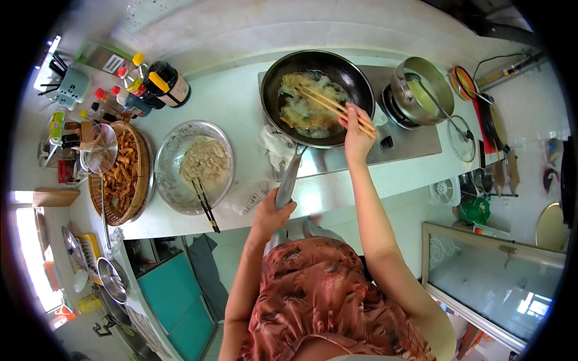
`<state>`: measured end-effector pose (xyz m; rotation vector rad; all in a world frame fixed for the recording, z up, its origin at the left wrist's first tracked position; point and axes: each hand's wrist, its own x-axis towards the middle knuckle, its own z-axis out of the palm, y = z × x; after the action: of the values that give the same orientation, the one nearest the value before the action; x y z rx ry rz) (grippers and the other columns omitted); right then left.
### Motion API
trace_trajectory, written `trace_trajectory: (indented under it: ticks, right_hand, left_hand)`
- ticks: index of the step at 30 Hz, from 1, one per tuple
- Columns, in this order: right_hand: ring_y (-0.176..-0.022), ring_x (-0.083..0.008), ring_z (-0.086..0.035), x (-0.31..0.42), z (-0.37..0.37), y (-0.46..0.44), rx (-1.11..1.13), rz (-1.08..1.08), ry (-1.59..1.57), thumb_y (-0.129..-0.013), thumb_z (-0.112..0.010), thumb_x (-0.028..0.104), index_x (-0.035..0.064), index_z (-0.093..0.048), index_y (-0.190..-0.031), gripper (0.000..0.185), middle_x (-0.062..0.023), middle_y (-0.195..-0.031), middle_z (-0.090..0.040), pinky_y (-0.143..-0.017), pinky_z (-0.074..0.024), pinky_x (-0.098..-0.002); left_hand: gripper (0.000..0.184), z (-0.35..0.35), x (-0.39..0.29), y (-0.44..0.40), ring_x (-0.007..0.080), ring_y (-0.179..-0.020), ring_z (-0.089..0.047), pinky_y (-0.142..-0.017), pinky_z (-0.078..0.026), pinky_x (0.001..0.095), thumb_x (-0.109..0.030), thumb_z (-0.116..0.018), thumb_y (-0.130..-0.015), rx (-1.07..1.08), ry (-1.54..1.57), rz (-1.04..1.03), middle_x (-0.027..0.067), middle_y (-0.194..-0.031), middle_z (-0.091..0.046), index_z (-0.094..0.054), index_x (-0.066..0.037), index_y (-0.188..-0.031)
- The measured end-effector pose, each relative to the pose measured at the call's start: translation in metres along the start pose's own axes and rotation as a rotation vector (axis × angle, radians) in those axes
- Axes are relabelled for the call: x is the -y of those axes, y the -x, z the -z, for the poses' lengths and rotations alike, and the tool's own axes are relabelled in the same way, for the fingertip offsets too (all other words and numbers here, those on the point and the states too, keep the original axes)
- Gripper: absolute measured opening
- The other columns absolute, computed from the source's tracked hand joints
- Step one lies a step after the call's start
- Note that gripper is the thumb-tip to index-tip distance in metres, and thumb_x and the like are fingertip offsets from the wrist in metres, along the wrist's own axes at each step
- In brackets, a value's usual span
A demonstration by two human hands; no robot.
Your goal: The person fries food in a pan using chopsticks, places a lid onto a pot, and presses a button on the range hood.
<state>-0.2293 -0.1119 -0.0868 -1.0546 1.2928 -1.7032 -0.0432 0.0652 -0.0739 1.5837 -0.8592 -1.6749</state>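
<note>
Left hand [272, 216] clenched around the handle [290, 175] of a black pan [273, 90], right hand [359, 135] grasping wooden chopsticks [328, 105], a person works at a stove [415, 144]. The pan sits on the stove beyond the left hand, angled to the left of the right; pale and golden pieces [295, 117] lie in its bubbling oil, the chopstick tips among them. Left of the left hand, a steel bowl [164, 157] holds pale batter [205, 159], dark chopsticks [206, 207] leaning out over its near rim. Farther left, a basket [144, 180] holds browned fried pieces [123, 180] — partly covered by a strainer [99, 147]. Beyond and right of the right hand, a pot [444, 84] holds pale green liquid [424, 96] and a ladle [428, 90]; a glass lid [462, 141] lies nearby.

Foam blurs the pieces' outlines, the pot hides most of its burner, and the fingers cover part of the handle. The label on a crumpled bag [247, 201] is unreadable.

The counter [244, 120] has its front edge just by the left hand — its surface shows between bowl and pan, while the right forearm crosses that edge.
</note>
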Motion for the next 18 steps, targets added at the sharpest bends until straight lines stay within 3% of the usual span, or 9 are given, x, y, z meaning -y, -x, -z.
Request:
trace_trajectory:
  ticks: [7,10,18]
  right_hand:
    - [-0.077,-0.0160,-0.066,0.014,0.009,0.003,-0.015,-0.017,-0.026,-0.093,-0.058,0.018,-0.0048,-0.064,-0.102,0.025,-0.0114,-0.091,-0.066,-0.065,-0.0567,-0.0238]
    - [-0.077,-0.0146,-0.065,0.032,0.017,0.009,-0.019,0.012,0.019,-0.093,-0.058,0.017,-0.0043,-0.065,-0.102,0.024,-0.0103,-0.091,-0.066,-0.064,-0.0561,-0.0233]
    - [-0.078,-0.0133,-0.065,0.034,0.018,0.005,0.117,0.058,0.099,-0.092,-0.059,0.015,0.0002,-0.067,-0.101,0.018,-0.0074,-0.094,-0.065,-0.063,-0.0554,-0.0224]
  left_hand:
    - [0.023,0.000,0.004,-0.001,0.0060,-0.051,-0.039,-0.044,-0.031,0.0232,-0.014,-0.065,-0.084,0.025,0.043,-0.033,-0.0014,-0.064,-0.046,-0.053,-0.002,-0.098]
    - [0.030,0.001,0.009,-0.004,0.0081,-0.051,-0.045,-0.046,-0.037,0.0259,-0.016,-0.066,-0.082,0.016,0.018,-0.015,0.0007,-0.064,-0.050,-0.054,0.000,-0.103]
    - [0.031,0.000,0.004,-0.003,0.0079,-0.051,-0.044,-0.046,-0.037,0.0254,-0.016,-0.066,-0.082,0.016,0.010,0.003,0.0004,-0.064,-0.050,-0.054,0.000,-0.105]
